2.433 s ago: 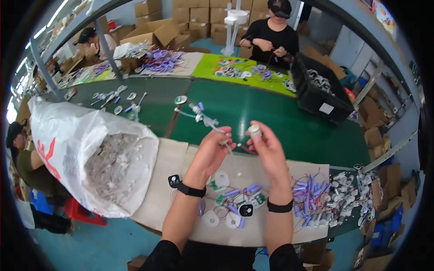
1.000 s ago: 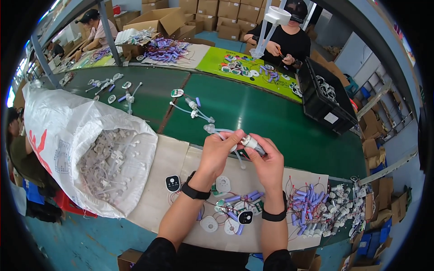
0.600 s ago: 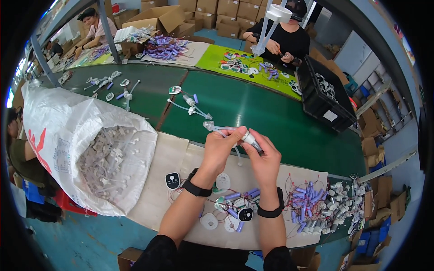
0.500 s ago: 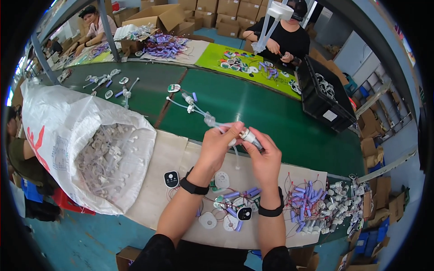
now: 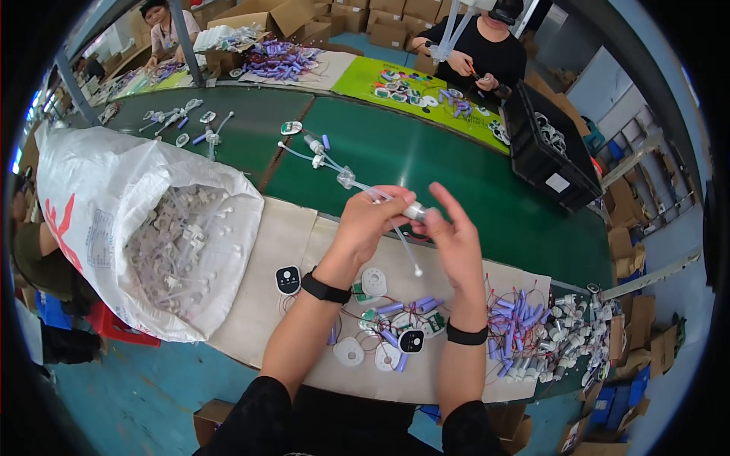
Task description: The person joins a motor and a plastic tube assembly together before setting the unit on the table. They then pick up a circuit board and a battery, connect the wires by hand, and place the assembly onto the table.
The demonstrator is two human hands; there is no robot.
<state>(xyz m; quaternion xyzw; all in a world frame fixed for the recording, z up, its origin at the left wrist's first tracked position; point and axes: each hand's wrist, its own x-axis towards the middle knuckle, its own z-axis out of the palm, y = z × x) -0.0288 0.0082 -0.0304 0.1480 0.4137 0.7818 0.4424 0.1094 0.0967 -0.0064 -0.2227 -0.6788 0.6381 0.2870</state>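
Above the middle of the bench, my left hand [image 5: 369,226] is closed around a small silvery cylindrical motor [image 5: 417,213] with a white end. Clear plastic tubing [image 5: 411,254] hangs from the same grip, and a translucent connector [image 5: 346,178] sticks out to the left. My right hand [image 5: 458,245] has its thumb against the motor's right end. Its index finger is stretched up and apart, so this hand is open. Below my wrists lie purple battery cells [image 5: 389,308], a round black-faced panel [image 5: 411,340] and white discs [image 5: 350,352] among thin red wires.
A white woven sack [image 5: 228,292] of clear tube parts lies at left. Wired purple cells [image 5: 502,327] and small motors [image 5: 566,342] are heaped at right. Beyond the green belt [image 5: 456,194], a co-worker [image 5: 487,53] handles parts beside a black crate [image 5: 544,152].
My right fingers have opened away from the motor, leaving the thumb at its end. The motor is tilted differently, and the hanging tubing has swung right.
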